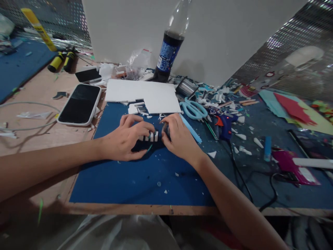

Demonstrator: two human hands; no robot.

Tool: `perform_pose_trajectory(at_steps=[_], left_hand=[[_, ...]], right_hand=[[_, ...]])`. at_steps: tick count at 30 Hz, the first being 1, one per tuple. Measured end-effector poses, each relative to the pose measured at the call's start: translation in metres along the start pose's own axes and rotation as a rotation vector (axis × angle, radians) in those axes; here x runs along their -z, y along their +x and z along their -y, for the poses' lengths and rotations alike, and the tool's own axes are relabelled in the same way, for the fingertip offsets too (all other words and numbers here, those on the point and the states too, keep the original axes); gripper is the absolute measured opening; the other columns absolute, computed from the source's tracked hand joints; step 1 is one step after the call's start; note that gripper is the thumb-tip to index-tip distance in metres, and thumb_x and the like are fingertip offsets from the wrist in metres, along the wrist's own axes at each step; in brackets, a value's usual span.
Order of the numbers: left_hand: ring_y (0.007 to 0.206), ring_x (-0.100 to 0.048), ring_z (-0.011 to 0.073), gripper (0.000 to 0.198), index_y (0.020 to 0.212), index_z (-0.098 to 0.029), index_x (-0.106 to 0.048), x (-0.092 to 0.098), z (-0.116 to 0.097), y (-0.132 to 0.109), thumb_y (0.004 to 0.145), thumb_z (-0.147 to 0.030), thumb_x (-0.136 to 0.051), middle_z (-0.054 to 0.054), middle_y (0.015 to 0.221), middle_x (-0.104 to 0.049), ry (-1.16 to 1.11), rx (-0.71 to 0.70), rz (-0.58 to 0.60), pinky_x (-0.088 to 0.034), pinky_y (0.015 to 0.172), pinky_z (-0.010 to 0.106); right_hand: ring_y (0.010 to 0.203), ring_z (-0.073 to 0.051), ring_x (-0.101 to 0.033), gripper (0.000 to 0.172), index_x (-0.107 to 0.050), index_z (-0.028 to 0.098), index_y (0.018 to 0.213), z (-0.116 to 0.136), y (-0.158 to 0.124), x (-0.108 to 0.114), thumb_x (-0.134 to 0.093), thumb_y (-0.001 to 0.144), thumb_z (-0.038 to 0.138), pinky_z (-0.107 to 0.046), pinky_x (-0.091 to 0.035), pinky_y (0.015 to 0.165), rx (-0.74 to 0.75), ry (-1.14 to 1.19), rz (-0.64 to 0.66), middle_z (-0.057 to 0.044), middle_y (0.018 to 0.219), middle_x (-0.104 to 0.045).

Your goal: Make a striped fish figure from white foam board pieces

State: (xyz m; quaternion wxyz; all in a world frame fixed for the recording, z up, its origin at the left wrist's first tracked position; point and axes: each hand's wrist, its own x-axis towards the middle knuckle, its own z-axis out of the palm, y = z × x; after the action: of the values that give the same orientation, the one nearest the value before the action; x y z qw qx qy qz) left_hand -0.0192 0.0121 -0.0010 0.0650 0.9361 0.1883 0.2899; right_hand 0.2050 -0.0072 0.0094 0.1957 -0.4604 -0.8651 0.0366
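Note:
My left hand point(125, 137) and my right hand point(178, 137) meet over a blue mat point(135, 177). Both have their fingers curled around a small dark piece with white foam strips point(151, 136) held between them just above the mat. The left fingers press on its left end, the right fingers cover its right end. A white foam sheet point(145, 94) with a notch cut out lies just behind the hands. Small white foam offcuts point(135, 108) lie at its near edge.
A phone in a white case point(80, 103) lies left of the mat. Light blue scissors point(194, 108), a blue glue gun point(225, 125) with its black cord, a cola bottle point(170, 47) and scattered paper scraps fill the right and back.

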Motion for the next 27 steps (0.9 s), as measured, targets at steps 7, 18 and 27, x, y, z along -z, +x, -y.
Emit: perform_pose_trajectory(at_steps=[7,18,27], left_hand=[[0.098,-0.049,0.0249,0.047,0.110,-0.026,-0.025,0.001,0.006,0.000,0.081,-0.034,-0.061,0.010,0.109,-0.046,-0.132,0.014,-0.246,-0.045,0.078,0.044],[0.088,-0.050,0.0181,0.028,0.106,-0.021,-0.031,-0.006,0.017,-0.003,0.086,-0.020,-0.051,0.006,0.098,-0.044,-0.069,0.340,-0.459,-0.047,0.077,0.037],[0.098,-0.048,0.0293,0.027,0.107,-0.012,-0.046,0.004,0.050,0.012,0.091,-0.034,-0.047,0.015,0.104,-0.053,0.397,0.326,0.027,-0.044,0.084,0.043]], right_hand=[[0.108,-0.026,-0.041,0.037,-0.038,0.021,0.113,-0.009,-0.003,0.016,-0.051,0.079,0.016,-0.042,-0.042,0.089,-0.002,0.269,0.076,-0.012,0.111,-0.041],[0.108,-0.023,-0.047,0.051,-0.033,0.024,0.126,-0.008,-0.006,0.028,-0.057,0.080,0.029,-0.038,-0.044,0.091,-0.012,0.358,0.235,-0.012,0.121,-0.041],[0.104,-0.031,-0.046,0.030,-0.042,0.015,0.101,-0.056,-0.005,0.039,-0.048,0.071,0.018,-0.053,-0.040,0.088,-0.525,-0.087,-0.518,-0.017,0.104,-0.046]])
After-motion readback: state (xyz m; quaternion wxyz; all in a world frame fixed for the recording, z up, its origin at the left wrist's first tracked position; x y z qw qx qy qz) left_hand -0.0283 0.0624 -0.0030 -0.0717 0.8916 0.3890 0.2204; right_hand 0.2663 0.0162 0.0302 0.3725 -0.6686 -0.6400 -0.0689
